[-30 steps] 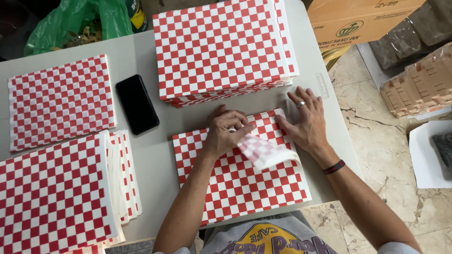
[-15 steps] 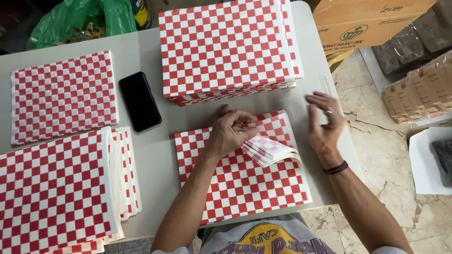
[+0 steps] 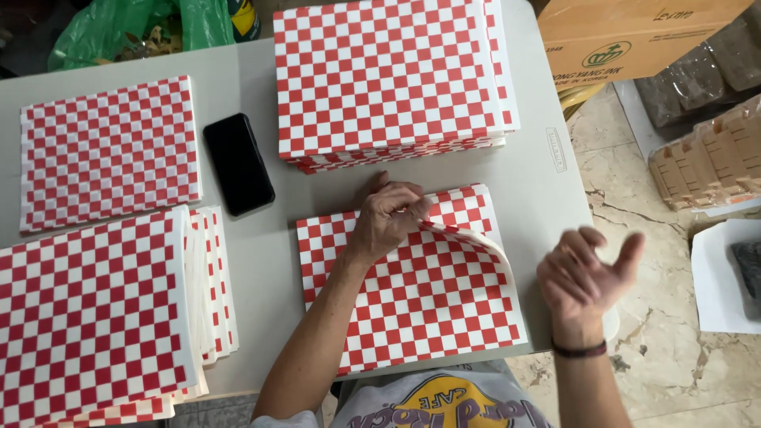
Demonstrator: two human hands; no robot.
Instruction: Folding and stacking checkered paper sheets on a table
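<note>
A red and white checkered paper sheet (image 3: 428, 301) lies on the grey table (image 3: 261, 261) in front of me. My left hand (image 3: 388, 218) pinches the sheet's upper right part, and that corner curls up and over toward the sheet's middle. My right hand (image 3: 587, 277) hovers off the table's right edge, palm up, fingers spread, holding nothing. A dark band sits on its wrist.
A thick stack of checkered sheets (image 3: 392, 79) sits at the back. Another stack (image 3: 95, 317) fans out at the left, with a single sheet (image 3: 107, 150) behind it. A black phone (image 3: 238, 162) lies between them. A cardboard box (image 3: 634, 36) and a green bag (image 3: 127, 28) stand beyond the table.
My right hand has left the sheet and swung out to the right past the table edge. My left hand has kept hold of the lifted, curling corner.
</note>
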